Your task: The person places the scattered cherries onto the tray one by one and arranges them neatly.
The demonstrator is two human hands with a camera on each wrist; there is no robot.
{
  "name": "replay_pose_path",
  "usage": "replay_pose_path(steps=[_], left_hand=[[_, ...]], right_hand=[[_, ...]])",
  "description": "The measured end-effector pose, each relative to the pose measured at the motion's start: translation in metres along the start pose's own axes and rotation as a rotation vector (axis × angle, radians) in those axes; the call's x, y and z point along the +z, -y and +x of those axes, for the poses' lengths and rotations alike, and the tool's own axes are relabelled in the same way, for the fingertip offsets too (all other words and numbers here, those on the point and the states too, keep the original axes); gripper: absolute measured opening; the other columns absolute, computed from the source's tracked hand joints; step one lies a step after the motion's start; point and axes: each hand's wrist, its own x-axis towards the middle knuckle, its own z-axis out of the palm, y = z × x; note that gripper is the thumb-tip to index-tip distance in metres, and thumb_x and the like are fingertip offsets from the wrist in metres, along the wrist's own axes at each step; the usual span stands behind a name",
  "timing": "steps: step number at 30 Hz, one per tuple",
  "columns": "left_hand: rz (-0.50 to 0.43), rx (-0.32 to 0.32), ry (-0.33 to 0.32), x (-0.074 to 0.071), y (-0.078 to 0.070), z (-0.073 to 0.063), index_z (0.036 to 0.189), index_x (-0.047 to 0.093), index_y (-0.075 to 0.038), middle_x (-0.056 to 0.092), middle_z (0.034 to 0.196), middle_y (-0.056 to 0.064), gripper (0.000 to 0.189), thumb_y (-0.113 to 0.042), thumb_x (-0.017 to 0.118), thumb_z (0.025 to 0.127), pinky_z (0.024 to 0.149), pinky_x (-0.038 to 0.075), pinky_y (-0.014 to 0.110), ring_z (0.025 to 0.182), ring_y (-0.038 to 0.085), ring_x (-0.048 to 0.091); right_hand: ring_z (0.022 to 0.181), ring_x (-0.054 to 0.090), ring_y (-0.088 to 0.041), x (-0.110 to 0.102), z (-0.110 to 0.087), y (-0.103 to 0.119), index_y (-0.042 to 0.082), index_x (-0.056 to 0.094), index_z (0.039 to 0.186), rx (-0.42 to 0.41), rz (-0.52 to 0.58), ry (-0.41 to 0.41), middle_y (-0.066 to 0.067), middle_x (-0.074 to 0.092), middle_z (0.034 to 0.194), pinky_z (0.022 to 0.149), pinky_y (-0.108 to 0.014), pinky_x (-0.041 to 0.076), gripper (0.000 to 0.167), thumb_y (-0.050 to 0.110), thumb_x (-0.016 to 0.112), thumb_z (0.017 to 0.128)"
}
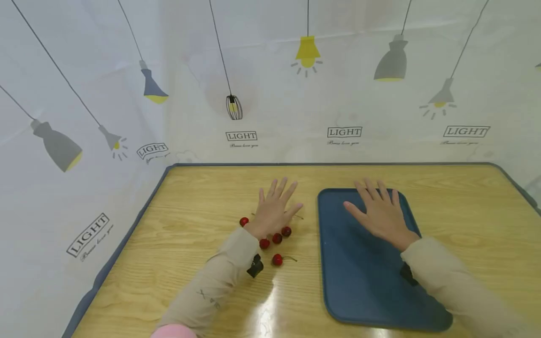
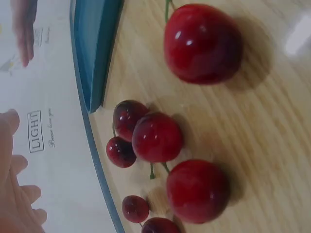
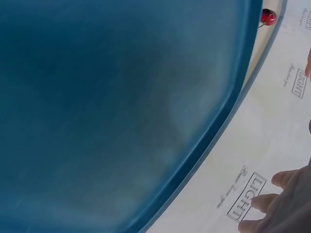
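Several glossy red cherries (image 1: pixel 276 238) lie loose on the wooden table (image 1: pixel 190 263), round and smooth with thin stems; the left wrist view shows them close up (image 2: pixel 156 137), catching highlights on their taut skins, clustered just beside the corner of the tray. The table top is pale, lacquered wood grain with a dark edge band, shiny enough to reflect light. The left hand (image 1: pixel 274 212) hovers flat above the cherries, palm down, fingers straight and spread apart, gripping nothing. To its right sits a dark blue plastic tray (image 1: pixel 359 281), rectangular with rounded corners and a low raised rim, matte inside; nothing but the hand lies in it. The right hand (image 1: pixel 380 215) rests palm down over the tray's far half, fingers straight and slightly apart. Both forearms wear beige sleeves (image 1: pixel 220 281).
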Motion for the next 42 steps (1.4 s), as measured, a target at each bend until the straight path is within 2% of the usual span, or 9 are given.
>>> replay_pose_path(steps=[4,9,14,19,22,25,28,35,42], left_hand=[[-0.072,0.023,0.01,-0.002,0.006,0.002,0.143,0.012,-0.023,0.003,0.147,0.004,0.06,-0.048,0.032,0.093,0.1,-0.001,0.056,0.133,0.023,-0.006],[-0.079,0.061,0.029,0.0,0.01,0.005,0.142,0.02,-0.019,0.01,0.147,0.007,0.058,-0.044,0.037,0.093,0.101,0.005,0.055,0.133,0.027,0.003],[-0.092,0.114,0.087,0.002,0.011,0.008,0.141,0.023,-0.017,0.017,0.145,0.013,0.057,-0.038,0.044,0.092,0.102,0.009,0.051,0.132,0.034,0.009],[-0.125,0.146,0.143,0.005,0.01,0.009,0.14,0.026,-0.014,0.022,0.142,0.015,0.057,-0.034,0.047,0.092,0.103,0.014,0.047,0.13,0.033,0.015],[-0.13,0.159,0.144,0.007,0.009,0.01,0.139,0.029,-0.012,0.027,0.139,0.016,0.055,-0.033,0.048,0.091,0.101,0.02,0.046,0.127,0.032,0.023],[-0.139,0.157,0.14,0.01,0.009,0.011,0.138,0.031,-0.011,0.032,0.136,0.014,0.054,-0.031,0.048,0.091,0.099,0.025,0.044,0.124,0.031,0.028],[-0.15,0.144,0.143,0.012,0.01,0.012,0.137,0.034,-0.012,0.035,0.133,0.012,0.052,-0.031,0.049,0.091,0.098,0.028,0.042,0.121,0.029,0.032],[-0.186,0.103,0.143,0.015,0.01,0.014,0.133,0.042,-0.014,0.042,0.126,0.008,0.047,-0.03,0.052,0.09,0.093,0.034,0.039,0.115,0.024,0.038],[-0.211,0.065,0.119,0.02,0.009,0.016,0.123,0.053,-0.013,0.048,0.115,0.007,0.039,-0.027,0.058,0.087,0.08,0.042,0.033,0.1,0.021,0.046]], right_hand=[[0.129,-0.005,-0.042,-0.005,-0.003,-0.012,0.01,0.012,0.143,0.014,0.008,0.005,-0.022,0.008,0.144,0.095,-0.061,-0.009,0.074,0.054,0.037,0.089],[0.128,-0.006,-0.045,-0.009,-0.006,-0.032,0.008,0.01,0.143,0.04,0.02,0.04,-0.024,0.007,0.143,0.093,-0.063,-0.008,0.076,0.056,0.034,0.089],[0.126,0.001,-0.05,-0.012,-0.007,-0.051,0.003,0.011,0.142,0.062,0.044,0.06,-0.028,0.009,0.142,0.091,-0.066,-0.002,0.078,0.055,0.035,0.089],[0.122,0.011,-0.053,-0.011,-0.008,-0.071,0.002,0.011,0.141,0.064,0.039,0.065,-0.03,0.013,0.14,0.089,-0.068,0.006,0.08,0.053,0.042,0.087],[0.12,0.017,-0.052,-0.009,-0.009,-0.081,-0.002,0.015,0.14,0.032,0.049,0.039,-0.032,0.018,0.137,0.09,-0.065,0.014,0.083,0.047,0.051,0.085],[0.119,0.022,-0.051,-0.008,-0.01,-0.09,-0.008,0.018,0.137,-0.004,0.098,0.016,-0.034,0.022,0.135,0.091,-0.061,0.02,0.083,0.039,0.06,0.082],[0.118,0.023,-0.051,-0.011,-0.012,-0.097,-0.011,0.02,0.135,-0.001,0.162,0.022,-0.035,0.023,0.133,0.091,-0.061,0.021,0.082,0.032,0.064,0.081],[0.103,0.039,-0.054,-0.014,-0.017,-0.109,-0.011,0.023,0.133,0.075,0.258,0.066,-0.04,0.029,0.125,0.077,-0.057,0.039,0.069,0.021,0.061,0.084],[0.097,0.047,-0.051,-0.014,-0.025,-0.119,-0.015,0.031,0.127,0.123,0.311,0.053,-0.04,0.041,0.114,0.074,-0.051,0.044,0.059,0.021,0.056,0.087]])
